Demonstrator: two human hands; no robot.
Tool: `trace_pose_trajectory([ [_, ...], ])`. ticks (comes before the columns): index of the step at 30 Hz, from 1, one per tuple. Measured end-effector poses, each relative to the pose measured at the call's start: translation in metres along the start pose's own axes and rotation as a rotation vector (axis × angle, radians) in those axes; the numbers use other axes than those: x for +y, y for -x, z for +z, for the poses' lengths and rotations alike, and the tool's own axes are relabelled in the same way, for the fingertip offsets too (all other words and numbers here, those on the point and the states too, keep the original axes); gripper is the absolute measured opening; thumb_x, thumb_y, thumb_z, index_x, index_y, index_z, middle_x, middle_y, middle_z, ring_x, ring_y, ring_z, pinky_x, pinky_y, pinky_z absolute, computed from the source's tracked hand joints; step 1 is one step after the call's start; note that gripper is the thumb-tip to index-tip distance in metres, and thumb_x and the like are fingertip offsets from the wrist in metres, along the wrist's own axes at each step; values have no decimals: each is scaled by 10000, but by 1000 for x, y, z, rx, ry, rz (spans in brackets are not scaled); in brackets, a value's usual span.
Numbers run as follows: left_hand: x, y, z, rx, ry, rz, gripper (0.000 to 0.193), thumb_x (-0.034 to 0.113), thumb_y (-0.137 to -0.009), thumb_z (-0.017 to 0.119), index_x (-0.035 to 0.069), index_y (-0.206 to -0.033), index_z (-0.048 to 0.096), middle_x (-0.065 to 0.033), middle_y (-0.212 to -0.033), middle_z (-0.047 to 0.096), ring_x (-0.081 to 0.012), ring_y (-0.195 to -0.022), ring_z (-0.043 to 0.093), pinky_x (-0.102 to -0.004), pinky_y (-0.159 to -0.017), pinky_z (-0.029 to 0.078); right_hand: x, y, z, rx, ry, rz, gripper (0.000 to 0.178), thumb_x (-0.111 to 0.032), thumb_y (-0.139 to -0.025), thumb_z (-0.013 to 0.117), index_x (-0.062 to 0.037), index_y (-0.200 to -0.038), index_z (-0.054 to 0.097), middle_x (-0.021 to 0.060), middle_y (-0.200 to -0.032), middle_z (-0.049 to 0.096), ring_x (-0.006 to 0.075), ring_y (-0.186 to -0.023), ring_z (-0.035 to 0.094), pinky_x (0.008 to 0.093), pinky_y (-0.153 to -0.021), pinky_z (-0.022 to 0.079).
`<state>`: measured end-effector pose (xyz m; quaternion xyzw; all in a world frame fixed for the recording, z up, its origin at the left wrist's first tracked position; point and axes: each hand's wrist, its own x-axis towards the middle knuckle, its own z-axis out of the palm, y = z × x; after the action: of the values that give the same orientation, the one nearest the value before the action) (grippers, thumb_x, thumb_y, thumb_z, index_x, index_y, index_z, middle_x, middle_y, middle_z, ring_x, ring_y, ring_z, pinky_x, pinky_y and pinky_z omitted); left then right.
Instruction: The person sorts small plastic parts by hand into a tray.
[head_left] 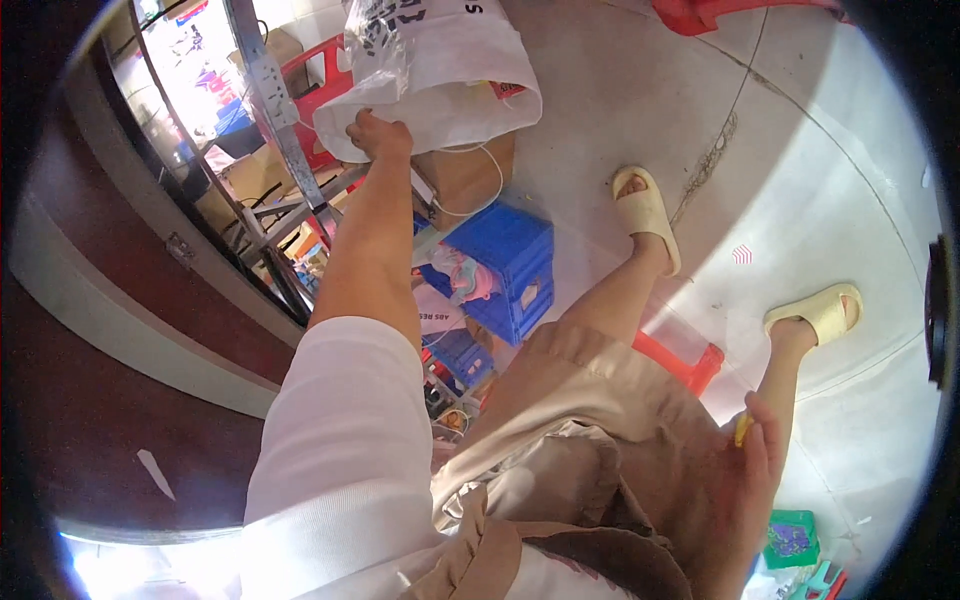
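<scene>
My left arm reaches out to a large white woven sack (460,100) with dark print. My left hand (380,133) is closed on the edge of its open mouth. A small red and yellow item (507,89) shows just inside the mouth; the rest of the contents is hidden. Low on the right, beside my lap, my right hand (757,455) has its fingers closed on a small yellow piece (743,429), whose kind I cannot make out.
Below the sack are a cardboard box (480,170) and a blue plastic crate (510,255) with pink and grey pieces. A metal-framed rack (275,110) stands left, near a dark brown panel (130,400). A red stool (690,365) shows under me. Lower right is a green container (792,538).
</scene>
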<state>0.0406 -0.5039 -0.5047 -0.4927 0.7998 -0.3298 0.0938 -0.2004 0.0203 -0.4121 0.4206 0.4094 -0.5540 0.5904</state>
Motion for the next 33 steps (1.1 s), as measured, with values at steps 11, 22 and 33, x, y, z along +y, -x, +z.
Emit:
trace_pose_trajectory([
  [11, -1, 5, 28, -705, 699, -512, 471, 118, -741, 630, 74, -1172, 444, -176, -979, 588, -323, -851, 615, -428, -626, 530, 9, -12, -30, -1, -5, 77, 203, -102, -891, 500, 1, -1065, 512, 59, -912, 555, 121, -797, 548, 242, -714, 488],
  [22, 168, 223, -181, -924, 1450, -967, 318, 216, -853, 568, 30, -1102, 501, -85, -808, 595, -155, -521, 560, -263, -388, 438, 6, 9, -22, -188, -19, -119, 149, -87, -851, 480, -12, -946, 567, 46, -791, 543, 123, -702, 500, 221, -631, 392],
  [33, 181, 162, -527, -1865, 1915, -92, 251, 163, -833, 627, -27, -994, 593, -28, -822, 619, -63, -711, 564, -209, -608, 456, -129, 179, 38, 13, 487, -582, 203, -142, -845, 589, 26, -959, 585, 6, -789, 590, 61, -760, 536, 212, -645, 425],
])
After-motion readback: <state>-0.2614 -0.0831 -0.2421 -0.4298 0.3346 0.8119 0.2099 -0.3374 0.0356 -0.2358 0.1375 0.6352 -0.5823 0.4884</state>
